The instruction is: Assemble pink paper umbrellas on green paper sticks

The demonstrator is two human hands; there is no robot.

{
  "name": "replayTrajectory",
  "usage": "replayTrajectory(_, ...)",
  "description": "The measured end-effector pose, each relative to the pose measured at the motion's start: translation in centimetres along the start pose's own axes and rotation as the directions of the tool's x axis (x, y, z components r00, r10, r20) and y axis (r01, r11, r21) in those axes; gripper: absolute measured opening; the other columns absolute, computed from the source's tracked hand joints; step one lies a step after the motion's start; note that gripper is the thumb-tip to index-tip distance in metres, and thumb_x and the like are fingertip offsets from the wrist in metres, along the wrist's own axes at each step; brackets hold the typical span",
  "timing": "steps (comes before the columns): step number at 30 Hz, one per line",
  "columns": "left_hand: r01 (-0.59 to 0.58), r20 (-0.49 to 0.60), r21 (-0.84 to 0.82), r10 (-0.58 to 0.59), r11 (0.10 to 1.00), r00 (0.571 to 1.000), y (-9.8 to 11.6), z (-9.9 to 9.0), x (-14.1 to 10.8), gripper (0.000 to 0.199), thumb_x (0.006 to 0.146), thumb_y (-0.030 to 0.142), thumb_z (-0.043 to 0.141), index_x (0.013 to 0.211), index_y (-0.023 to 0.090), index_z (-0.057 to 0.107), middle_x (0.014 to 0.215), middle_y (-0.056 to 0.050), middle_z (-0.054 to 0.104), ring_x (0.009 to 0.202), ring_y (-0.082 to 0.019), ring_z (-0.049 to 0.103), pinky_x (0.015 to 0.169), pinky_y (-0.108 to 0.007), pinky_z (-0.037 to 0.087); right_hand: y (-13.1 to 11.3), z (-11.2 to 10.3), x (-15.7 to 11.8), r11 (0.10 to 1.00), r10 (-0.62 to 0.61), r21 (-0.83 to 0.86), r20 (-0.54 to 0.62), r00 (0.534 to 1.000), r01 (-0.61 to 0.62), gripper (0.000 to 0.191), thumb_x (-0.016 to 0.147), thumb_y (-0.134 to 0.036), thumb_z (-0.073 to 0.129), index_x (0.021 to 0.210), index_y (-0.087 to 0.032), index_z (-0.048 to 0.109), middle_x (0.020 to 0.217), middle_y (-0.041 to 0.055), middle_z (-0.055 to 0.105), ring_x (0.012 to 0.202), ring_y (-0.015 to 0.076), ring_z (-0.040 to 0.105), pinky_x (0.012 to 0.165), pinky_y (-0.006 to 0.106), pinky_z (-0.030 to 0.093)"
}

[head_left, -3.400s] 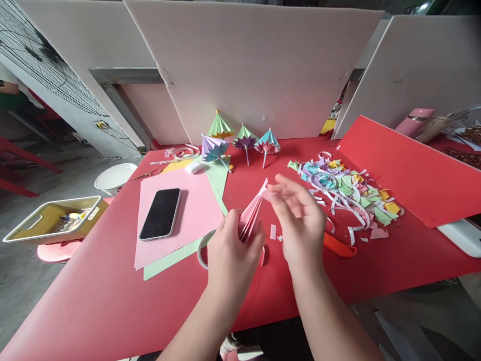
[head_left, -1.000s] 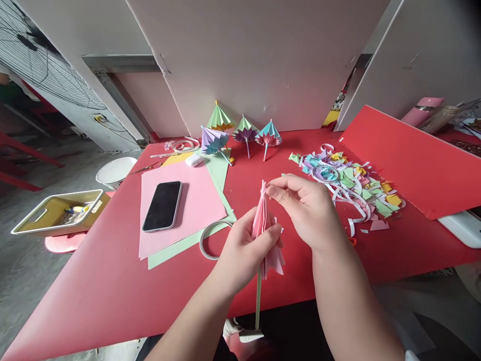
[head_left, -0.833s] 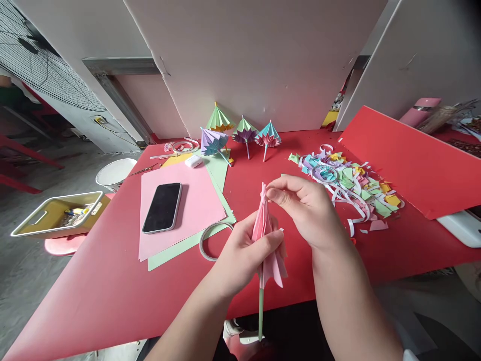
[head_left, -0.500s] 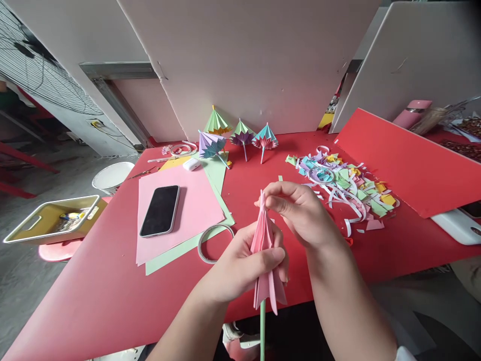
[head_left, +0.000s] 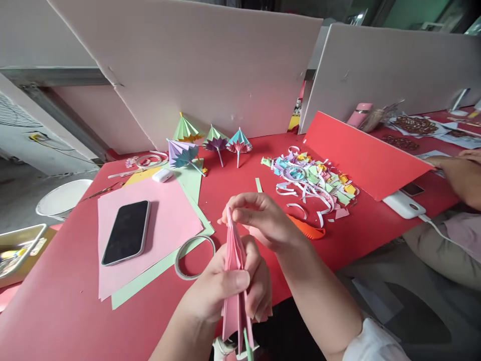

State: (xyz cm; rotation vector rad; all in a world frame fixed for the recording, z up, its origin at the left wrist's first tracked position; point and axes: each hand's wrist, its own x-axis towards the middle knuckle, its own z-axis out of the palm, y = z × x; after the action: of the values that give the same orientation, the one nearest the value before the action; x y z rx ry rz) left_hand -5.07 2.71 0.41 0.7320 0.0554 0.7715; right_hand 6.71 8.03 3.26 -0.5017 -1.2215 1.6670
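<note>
A folded pink paper umbrella stands nearly upright above the table's front edge, its pleats drawn together and a light green stick coming out below. My left hand is closed around the pleats, thumb across the front. At the narrow tip, my right hand pinches the paper between thumb and fingers. Just left of my hands lies a roll of tape. To the right is an orange cutter, partly covered by my right hand and forearm.
Finished paper umbrellas stand at the back. Paper sheets bear a phone and a white case. Paper scraps lie before a red board. At far right, another person's arm rests by a white device.
The view has swung right and up, bringing the other person's arm and the orange cutter into sight. My hands keep hold of the pink umbrella, its stick now tilted and more hidden.
</note>
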Motion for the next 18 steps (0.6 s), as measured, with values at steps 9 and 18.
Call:
replayTrajectory(9,0.035,0.146,-0.184,-0.008,0.982,0.989,-1.2,-0.4,0.1,0.028,0.069,0.037,0.059,0.058,0.021,0.038,0.032,0.005,0.046,0.021,-0.010,0.037,0.032,-0.022,0.040,1.8,0.2,0.3,0.999,-0.030,-0.007,0.064,0.997,0.031,0.029,0.070,-0.046,0.067,0.064,-0.021,0.054,0.064,-0.0017,0.057,0.068,0.0131,0.057,0.074,0.036,0.052)
replayTrajectory(18,0.069,-0.071,-0.051,-0.073,0.996,0.995,-3.1,-1.6,-0.3,0.055,0.046,0.071,0.062,0.056,0.023,0.040,0.027,0.005,0.041,0.026,-0.016,0.045,0.038,-0.030,0.044,1.1,0.6,-0.1,0.995,-0.059,-0.078,-0.072,0.996,0.054,0.023,0.068,-0.041,0.070,0.065,-0.021,0.058,0.063,-0.0034,0.058,0.066,0.0116,0.058,0.071,0.032,0.051)
